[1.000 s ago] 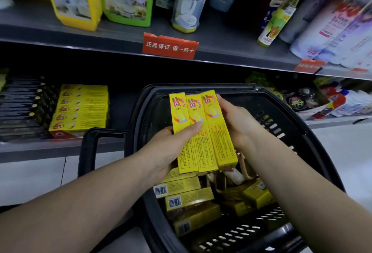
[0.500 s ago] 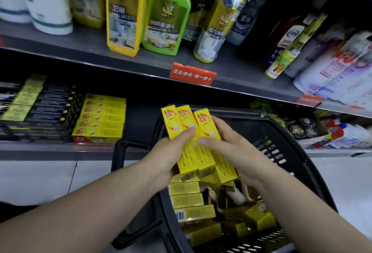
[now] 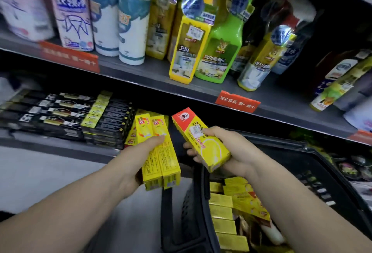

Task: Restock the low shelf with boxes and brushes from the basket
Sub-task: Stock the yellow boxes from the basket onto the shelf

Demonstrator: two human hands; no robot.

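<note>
My left hand (image 3: 138,156) grips two long yellow boxes (image 3: 159,152) side by side, their tops pointing at the low shelf (image 3: 60,144). My right hand (image 3: 227,152) holds a third yellow box with a red end (image 3: 199,138), tilted and apart from the pair. A stack of the same yellow boxes (image 3: 130,138) lies on the low shelf just behind the left hand's pair. The black basket (image 3: 302,152) sits at lower right with several more yellow boxes (image 3: 225,212) in it, and a white brush-like handle (image 3: 271,234) among them.
Black boxes (image 3: 108,124) with yellow labels fill the low shelf to the left of the yellow stack. The upper shelf (image 3: 201,89) carries cleaner bottles and red price tags. Small tins (image 3: 346,170) lie at the far right. The floor below is pale tile.
The three boxes held together have been split: two stay in my left hand, one is now in my right. Both hands and the view moved left toward the low shelf's yellow stack.
</note>
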